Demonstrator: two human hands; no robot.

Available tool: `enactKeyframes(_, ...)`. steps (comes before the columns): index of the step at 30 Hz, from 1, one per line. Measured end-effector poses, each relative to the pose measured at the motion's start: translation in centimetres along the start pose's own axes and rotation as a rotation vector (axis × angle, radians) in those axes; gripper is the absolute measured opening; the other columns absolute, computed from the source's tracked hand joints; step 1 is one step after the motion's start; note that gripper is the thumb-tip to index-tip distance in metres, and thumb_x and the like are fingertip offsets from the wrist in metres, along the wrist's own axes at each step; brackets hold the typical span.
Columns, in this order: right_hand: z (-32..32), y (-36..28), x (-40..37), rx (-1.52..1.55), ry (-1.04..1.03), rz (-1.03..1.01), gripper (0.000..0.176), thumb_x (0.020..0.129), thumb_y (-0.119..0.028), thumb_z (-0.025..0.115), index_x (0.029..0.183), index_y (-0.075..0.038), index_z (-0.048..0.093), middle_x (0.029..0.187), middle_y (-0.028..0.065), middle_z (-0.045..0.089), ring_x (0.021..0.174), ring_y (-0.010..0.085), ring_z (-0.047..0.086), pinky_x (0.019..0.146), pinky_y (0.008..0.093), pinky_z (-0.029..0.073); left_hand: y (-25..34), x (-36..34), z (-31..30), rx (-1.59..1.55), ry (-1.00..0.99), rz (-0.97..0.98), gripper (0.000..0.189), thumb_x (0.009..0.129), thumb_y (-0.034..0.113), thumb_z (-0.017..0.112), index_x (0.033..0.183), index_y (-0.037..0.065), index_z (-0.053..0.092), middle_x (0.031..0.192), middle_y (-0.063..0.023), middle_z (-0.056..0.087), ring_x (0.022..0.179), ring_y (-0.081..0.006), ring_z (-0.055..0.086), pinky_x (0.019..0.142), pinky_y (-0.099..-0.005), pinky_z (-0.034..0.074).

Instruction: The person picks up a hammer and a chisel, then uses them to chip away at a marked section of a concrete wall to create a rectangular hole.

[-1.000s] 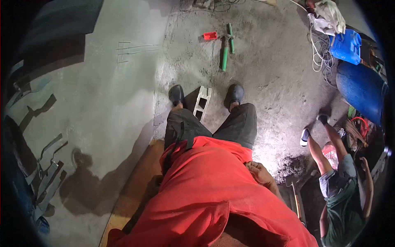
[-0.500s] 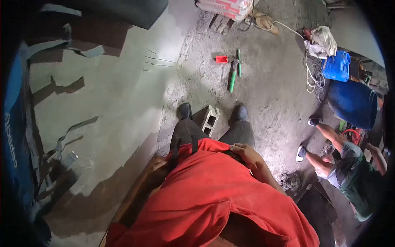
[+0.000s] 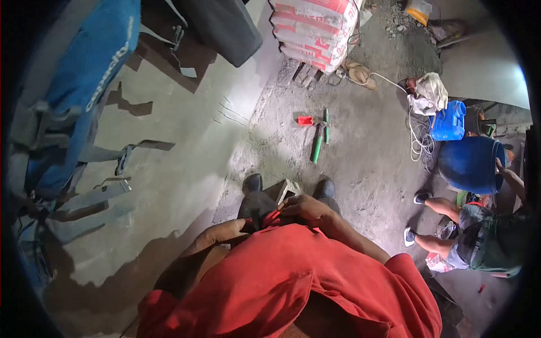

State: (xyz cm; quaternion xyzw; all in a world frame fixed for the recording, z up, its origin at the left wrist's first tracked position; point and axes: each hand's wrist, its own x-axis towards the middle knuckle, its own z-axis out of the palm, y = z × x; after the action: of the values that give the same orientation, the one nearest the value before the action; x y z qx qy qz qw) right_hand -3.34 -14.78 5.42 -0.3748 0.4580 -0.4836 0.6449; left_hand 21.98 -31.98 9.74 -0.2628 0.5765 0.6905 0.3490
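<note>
At my waist, my right hand [image 3: 307, 209] has its fingers bent over the gathered hem of my red shirt [image 3: 293, 248]. My left hand [image 3: 230, 230] is beside it at the left of the waist, fingers curled near a dark strap; what they grip is hidden. Between my dark boots stands a hollow concrete block [image 3: 288, 187], partly covered by my right hand. Farther forward on the floor are a green-handled hammer [image 3: 318, 147], a thin green tool [image 3: 327, 127] and a small red box-shaped object [image 3: 305, 120].
Red-and-white sacks [image 3: 315, 34] are stacked ahead. A blue bag [image 3: 84, 73] with straps is at left. On the right are a cable [image 3: 420, 138], a blue jerrycan [image 3: 449, 121] and a blue drum [image 3: 470, 163], which another person [image 3: 484, 236] touches.
My right hand has moved left and inward to the shirt hem, and my left hand has come toward the front of the waist. The view has tilted, and the other person's hand has reached the drum.
</note>
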Motion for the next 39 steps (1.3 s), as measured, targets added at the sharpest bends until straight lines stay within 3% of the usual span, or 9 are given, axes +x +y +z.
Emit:
enactKeyframes(3, 0.5, -0.8, 1.6, 0.407, -0.005, 0.368, 0.024, 0.086, -0.006, 0.070, 0.107, 0.005, 0.067, 0.100, 0.0071, 0.068, 0.090, 0.0161, 0.065, 0.082, 0.0324, 0.053, -0.4, -1.7, -0.8, 0.126, 0.131, 0.030, 0.049, 0.089, 0.037, 0.072, 0.119, 0.001, 0.060, 0.112, -0.0085, 0.066, 0.104, -0.0172, 0.058, 0.091, -0.0356, 0.046)
enactKeyframes(5, 0.4, -2.0, 2.3, -0.450, -0.264, -0.543, 0.026, 0.089, -0.017, 0.066, 0.110, -0.003, 0.071, 0.106, 0.0182, 0.070, 0.103, 0.0326, 0.066, 0.089, 0.0366, 0.052, -1.8, -2.8, 0.2, 0.060, 0.211, 0.057, 0.049, 0.088, 0.034, 0.072, 0.122, 0.001, 0.059, 0.107, -0.0092, 0.068, 0.096, -0.0166, 0.061, 0.085, -0.0361, 0.050)
enactKeyframes(6, 1.0, -2.9, 2.0, -0.446, -0.257, -0.538, 0.026, 0.089, -0.017, 0.066, 0.110, -0.003, 0.071, 0.106, 0.0182, 0.070, 0.103, 0.0326, 0.066, 0.089, 0.0366, 0.052, -3.0, -3.6, 1.7, -0.039, 0.272, 0.165, 0.044, 0.087, 0.032, 0.072, 0.117, 0.001, 0.061, 0.103, -0.0094, 0.068, 0.088, -0.0192, 0.062, 0.080, -0.0376, 0.050)
enactKeyframes(8, 2.1, -5.4, 1.0, -0.088, -0.313, 0.261, 0.029, 0.089, -0.019, 0.064, 0.113, -0.005, 0.071, 0.107, 0.0190, 0.070, 0.104, 0.0357, 0.066, 0.090, 0.0394, 0.051, -4.7, -4.7, 3.6, -0.157, 0.366, 0.280, 0.039, 0.087, 0.029, 0.072, 0.112, 0.001, 0.062, 0.100, -0.0096, 0.068, 0.081, -0.0218, 0.063, 0.076, -0.0389, 0.050)
enactKeyframes(13, 2.5, -10.9, -3.5, -0.463, -0.074, 0.158, 0.028, 0.091, -0.024, 0.062, 0.111, -0.006, 0.070, 0.108, 0.0175, 0.070, 0.099, 0.0326, 0.067, 0.087, 0.0420, 0.051, -9.2, -7.9, 6.2, -0.101, 0.472, 0.080, 0.039, 0.087, 0.029, 0.072, 0.111, 0.001, 0.062, 0.101, -0.0098, 0.068, 0.083, -0.0216, 0.063, 0.077, -0.0384, 0.050)
enactKeyframes(16, -1.4, -8.1, -10.3, -0.418, 0.361, 0.409, 0.023, 0.091, -0.023, 0.063, 0.100, -0.004, 0.070, 0.094, 0.0132, 0.071, 0.086, 0.0273, 0.067, 0.078, 0.0377, 0.051, -10.5, -8.7, 6.5, -0.103, 0.495, 0.047, 0.039, 0.087, 0.029, 0.072, 0.111, 0.000, 0.062, 0.101, -0.0099, 0.068, 0.084, -0.0215, 0.063, 0.078, -0.0380, 0.050)
enactKeyframes(19, -3.1, -3.7, -19.7, -0.635, 0.223, 0.570, 0.013, 0.085, -0.014, 0.069, 0.095, -0.006, 0.072, 0.086, 0.0073, 0.071, 0.080, 0.0145, 0.065, 0.072, 0.0335, 0.052, -11.2, -9.4, 6.7, -0.101, 0.522, 0.008, 0.039, 0.087, 0.029, 0.072, 0.111, 0.000, 0.062, 0.101, -0.0099, 0.068, 0.085, -0.0214, 0.063, 0.079, -0.0377, 0.050)
enactKeyframes(23, 0.9, 0.2, -26.2, -0.083, 0.143, 0.708, 0.017, 0.085, -0.006, 0.067, 0.101, -0.008, 0.073, 0.094, 0.0050, 0.075, 0.086, 0.0111, 0.067, 0.079, 0.0305, 0.054, -10.9, -7.6, 6.2, -0.073, 0.532, 0.020, 0.039, 0.087, 0.029, 0.071, 0.111, 0.000, 0.062, 0.102, -0.0101, 0.068, 0.087, -0.0212, 0.063, 0.080, -0.0372, 0.050)
enactKeyframes(39, 4.8, 1.0, -26.5, -0.193, 0.137, 0.818, 0.019, 0.086, -0.005, 0.066, 0.103, -0.007, 0.073, 0.095, 0.0047, 0.075, 0.088, 0.0110, 0.067, 0.080, 0.0300, 0.054, -10.5, -4.7, 4.1, -0.009, 0.486, -0.011, 0.039, 0.088, 0.029, 0.071, 0.110, -0.001, 0.063, 0.103, -0.0106, 0.068, 0.093, -0.0206, 0.063, 0.084, -0.0354, 0.049)
